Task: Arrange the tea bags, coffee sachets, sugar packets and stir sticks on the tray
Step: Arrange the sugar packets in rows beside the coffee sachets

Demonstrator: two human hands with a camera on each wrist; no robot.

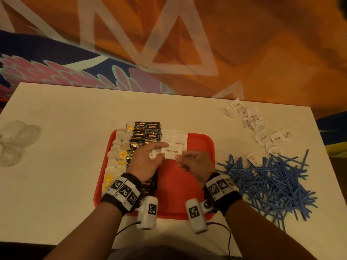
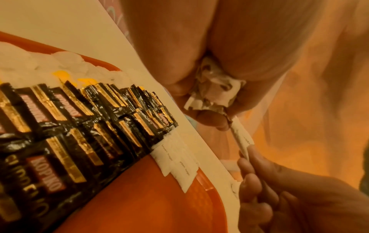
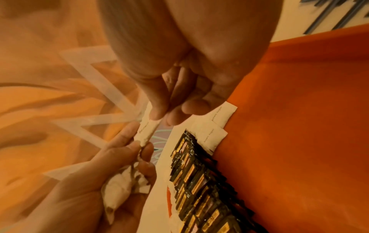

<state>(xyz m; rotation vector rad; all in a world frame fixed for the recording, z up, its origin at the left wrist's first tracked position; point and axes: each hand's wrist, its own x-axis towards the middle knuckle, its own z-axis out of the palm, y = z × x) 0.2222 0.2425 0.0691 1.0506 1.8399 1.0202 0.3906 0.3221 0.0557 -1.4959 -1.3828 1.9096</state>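
A red tray (image 1: 187,184) carries a column of white tea bags (image 1: 116,154), a column of black coffee sachets (image 1: 146,134) and a short row of sugar packets (image 1: 175,136) at its far edge. Above the tray my left hand (image 1: 162,151) pinches the left edge of a "brown sugar" packet (image 1: 171,152), and a crumpled bunch of packets (image 2: 213,93) is tucked in its palm. My right hand (image 1: 181,156) pinches the same packet's (image 3: 147,127) right edge. Blue stir sticks (image 1: 272,182) lie heaped on the table to the right of the tray.
Loose sugar packets (image 1: 261,128) lie scattered on the white table at the far right, behind the sticks. Clear plastic cups (image 1: 15,141) stand at the table's left edge. The tray's right half is bare red. Patterned orange carpet lies beyond the table.
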